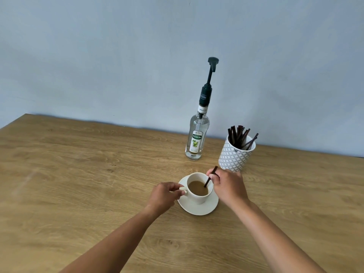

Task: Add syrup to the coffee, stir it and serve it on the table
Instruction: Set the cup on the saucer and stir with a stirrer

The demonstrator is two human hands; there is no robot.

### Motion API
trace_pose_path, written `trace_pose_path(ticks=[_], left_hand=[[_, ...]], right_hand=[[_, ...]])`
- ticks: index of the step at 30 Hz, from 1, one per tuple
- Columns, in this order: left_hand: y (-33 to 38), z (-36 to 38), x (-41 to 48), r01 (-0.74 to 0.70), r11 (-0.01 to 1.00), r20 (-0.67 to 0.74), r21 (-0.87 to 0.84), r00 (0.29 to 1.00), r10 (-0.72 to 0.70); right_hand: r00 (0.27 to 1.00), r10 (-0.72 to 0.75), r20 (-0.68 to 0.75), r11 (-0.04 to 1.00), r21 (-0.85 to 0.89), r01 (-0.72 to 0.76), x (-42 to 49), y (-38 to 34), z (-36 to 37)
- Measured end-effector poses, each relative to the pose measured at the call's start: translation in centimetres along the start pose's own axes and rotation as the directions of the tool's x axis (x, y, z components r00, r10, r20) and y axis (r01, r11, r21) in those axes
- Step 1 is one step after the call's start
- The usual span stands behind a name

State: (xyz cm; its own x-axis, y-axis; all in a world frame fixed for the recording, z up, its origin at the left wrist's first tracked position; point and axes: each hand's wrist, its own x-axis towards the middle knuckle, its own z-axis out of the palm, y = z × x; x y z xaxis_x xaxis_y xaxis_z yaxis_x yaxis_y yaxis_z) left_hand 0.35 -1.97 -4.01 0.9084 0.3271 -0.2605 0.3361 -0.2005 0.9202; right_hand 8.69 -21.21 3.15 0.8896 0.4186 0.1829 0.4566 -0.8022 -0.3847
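In the cup, right hand holds stirrer.

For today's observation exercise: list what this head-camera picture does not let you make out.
- Stirrer tip: sunk in opaque coffee.
- Left hand fingertips on the cup handle: hidden behind the hand's back.
- Syrup bottle label's small print: too small.
- Whether syrup is in: cannot tell.
- Table: cut off by frame edges.

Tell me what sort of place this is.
Probably a café-style drinks station or a home coffee corner. A syrup bottle with a pump stands on a wooden table beside a patterned pot of stirrers, and a cup of coffee sits on a saucer.
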Motion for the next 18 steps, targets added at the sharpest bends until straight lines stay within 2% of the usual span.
trace_pose_path(ticks=[4,7,10,12,16,18], left_hand=[[0.0,0.0,0.0,0.002,1.000,-0.003,-0.001,1.000,-0.002],[-0.1,0.1,0.1,0.000,1.000,-0.007,0.008,1.000,0.001],[0.0,0.1,0.0,0.008,1.000,-0.008,0.011,1.000,-0.008],[-0.1,0.1,0.0,0.006,1.000,-0.011,0.013,1.000,-0.006],[-0.1,0.2,0.1,-0.001,1.000,-0.014,0.016,1.000,0.002],[0.0,0.2,0.0,-0.005,1.000,-0.014,0.016,1.000,0.005]], right_hand=[[0.999,0.012,0.045,0.999,0.048,-0.015,-0.5,0.2,0.3],[0.994,0.042,0.103,0.975,0.214,-0.064,-0.9,-0.3,0.7],[0.995,0.048,0.087,0.948,0.311,-0.073,-1.2,-0.9,1.0],[0.998,0.043,0.049,0.956,0.289,-0.056,-1.1,-0.7,1.2],[0.999,-0.030,-0.034,0.997,0.076,0.032,-1.2,0.1,1.3],[0.997,-0.063,-0.037,0.997,0.051,0.065,-1.4,0.3,1.2]])
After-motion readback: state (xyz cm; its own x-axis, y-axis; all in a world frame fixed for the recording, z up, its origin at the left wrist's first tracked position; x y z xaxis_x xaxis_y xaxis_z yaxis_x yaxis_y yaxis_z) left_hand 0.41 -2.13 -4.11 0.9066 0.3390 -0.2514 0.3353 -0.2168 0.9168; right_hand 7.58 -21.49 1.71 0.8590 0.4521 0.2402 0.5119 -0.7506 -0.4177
